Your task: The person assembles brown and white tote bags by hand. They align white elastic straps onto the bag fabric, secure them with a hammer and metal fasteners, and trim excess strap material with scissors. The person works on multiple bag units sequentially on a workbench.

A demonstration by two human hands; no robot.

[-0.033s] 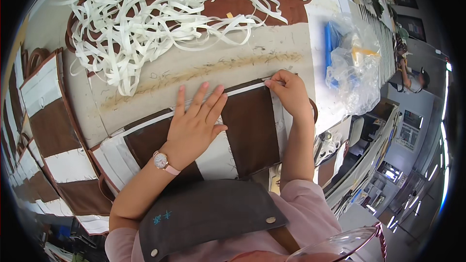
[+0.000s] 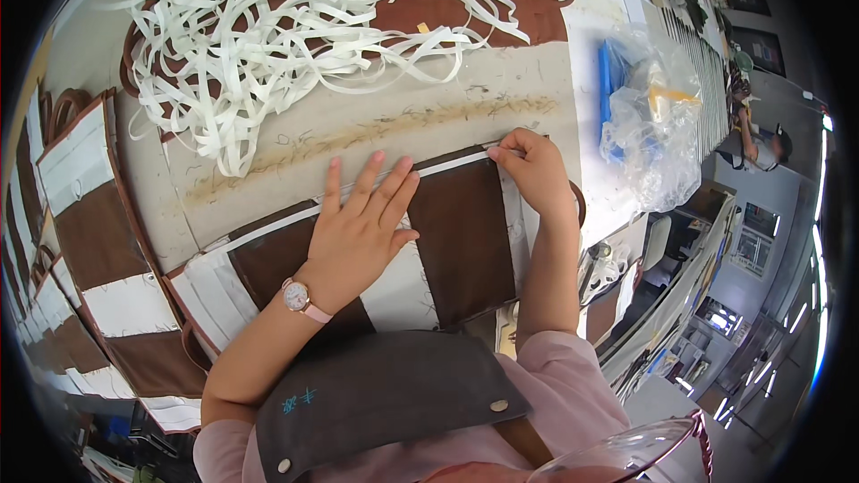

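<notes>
Pressing flat, open left hand (image 2: 362,215) on brown-and-white panel (image 2: 456,233); right hand (image 2: 535,172) pinching its white strip (image 2: 447,164).

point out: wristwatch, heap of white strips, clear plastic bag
wristwatch (image 2: 296,296): head view, on the round dial at the left wrist.
heap of white strips (image 2: 268,27): head view, middle of the tangle.
clear plastic bag (image 2: 658,125): head view, crumpled middle of the bag.

Pale worktable (image 2: 573,80); bright windows (image 2: 756,246) right; workshop floor below.
</notes>
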